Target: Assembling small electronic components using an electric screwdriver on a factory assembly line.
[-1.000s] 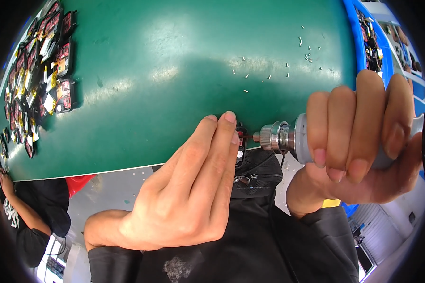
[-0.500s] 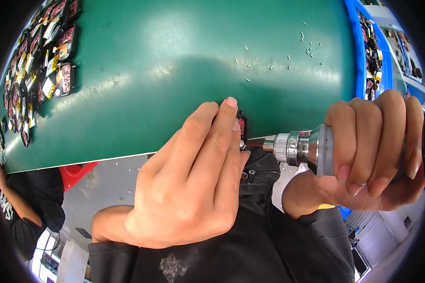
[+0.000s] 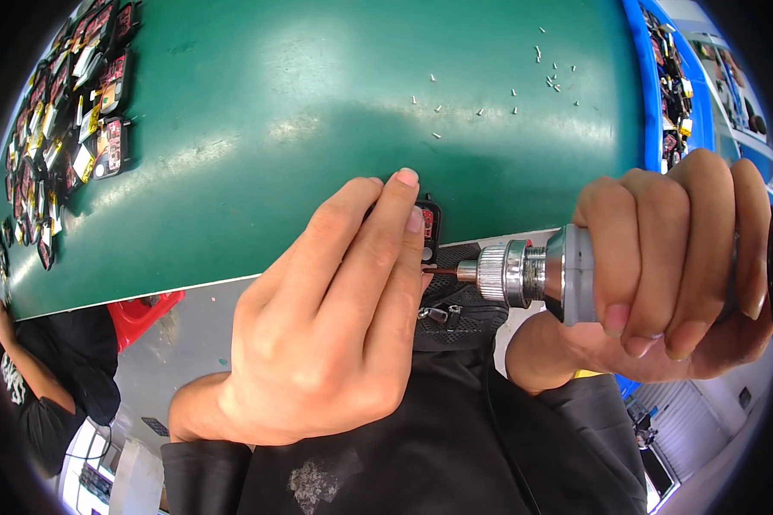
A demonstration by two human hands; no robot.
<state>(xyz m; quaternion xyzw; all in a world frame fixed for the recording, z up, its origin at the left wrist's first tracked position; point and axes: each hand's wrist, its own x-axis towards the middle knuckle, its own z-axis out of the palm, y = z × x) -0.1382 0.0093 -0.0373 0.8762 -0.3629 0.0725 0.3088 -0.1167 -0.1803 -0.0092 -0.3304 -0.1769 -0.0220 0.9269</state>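
My left hand [image 3: 331,313] is closed round a small black-cased device [image 3: 430,225] with a red circuit board, at the near edge of the green table. Its fingers cover most of the case. In my right hand [image 3: 678,257] is an electric screwdriver [image 3: 508,273] with a grey body and a knurled metal collar, lying nearly level. The thin bit points left at the near end of the device, beside my left fingertips. My fingers hide the bit's tip, so I cannot tell whether it touches a screw. Several small loose screws [image 3: 551,83] are scattered farther up the table.
Many similar opened devices [image 3: 112,150], with red boards and silver or yellow parts, are piled at the table's left. A blue tray [image 3: 653,94] at the right holds more. Another person's arm [image 3: 34,369] shows at the lower left, near a red stool [image 3: 146,316].
Both hands, the device and the screwdriver appear slightly farther left. The loose screws have shifted left in the picture too. The bit's tip is now more covered by my left fingers.
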